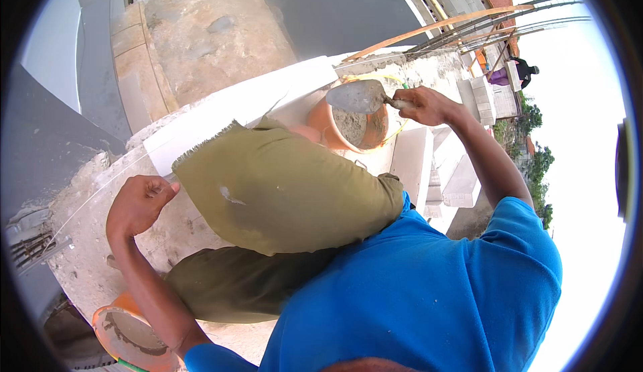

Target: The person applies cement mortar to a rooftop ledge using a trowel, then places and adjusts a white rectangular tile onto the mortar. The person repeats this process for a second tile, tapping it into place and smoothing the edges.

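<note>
Trowel [357, 97], upper centre: dull grey metal blade, smeared. Bucket [323, 122], upper centre, and 2nd bucket [126, 302], lower left: orange plastic. Mortar [350, 127], upper centre: rough, matt. Trousers [288, 191], centre: matt olive cloth, frayed hem. Shirt [415, 291], lower right: blue cloth. Blocks [462, 183], right of centre: pale, matt.

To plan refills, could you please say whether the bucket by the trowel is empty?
Not empty: grey mortar shows inside the bucket.
</note>
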A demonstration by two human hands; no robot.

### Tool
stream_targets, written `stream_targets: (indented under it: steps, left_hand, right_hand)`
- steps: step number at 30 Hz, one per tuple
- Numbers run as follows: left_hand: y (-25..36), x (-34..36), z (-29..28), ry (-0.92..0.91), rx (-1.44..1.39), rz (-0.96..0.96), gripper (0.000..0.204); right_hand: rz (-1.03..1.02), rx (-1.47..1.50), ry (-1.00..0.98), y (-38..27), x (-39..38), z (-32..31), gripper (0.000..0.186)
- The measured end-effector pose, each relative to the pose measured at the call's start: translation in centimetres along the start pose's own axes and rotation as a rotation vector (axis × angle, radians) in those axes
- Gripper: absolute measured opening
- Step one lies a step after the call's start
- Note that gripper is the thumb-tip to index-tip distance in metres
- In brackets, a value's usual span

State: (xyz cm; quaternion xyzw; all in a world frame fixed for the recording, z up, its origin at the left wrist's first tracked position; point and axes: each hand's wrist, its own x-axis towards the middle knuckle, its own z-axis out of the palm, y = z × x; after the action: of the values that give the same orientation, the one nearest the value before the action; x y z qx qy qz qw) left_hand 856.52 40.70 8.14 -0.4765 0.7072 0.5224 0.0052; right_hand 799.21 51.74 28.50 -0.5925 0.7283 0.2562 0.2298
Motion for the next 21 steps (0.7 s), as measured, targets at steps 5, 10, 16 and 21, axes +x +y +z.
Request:
stream_targets:
  steps: [5,10,16,21]
  left_hand:
    - [5.5,3.8,1.1,-0.171,0.127,-0.016,0.041]
    - [6.5,7.7,4.6,-0.265,0.149,0.008,0.032]
    - [-0.3,4.6,10.2,-0.088,-0.042,0.107,0.041]
    - [-1.6,4.6,12.7,-0.097,-0.080,0.005,0.045]
  right_hand:
    - [0.340,-0.060,0.053,11.1,3.1,12.7,0.036]
    - [0.370,0.038,0.223,9.3,14.4,22.1,0.026]
    - [0.239,0.152,-0.047,4.6,5.2,18.3,0.033]
    - [0.448,0.591,-0.003,14.9,2.7,15.3,0.048]
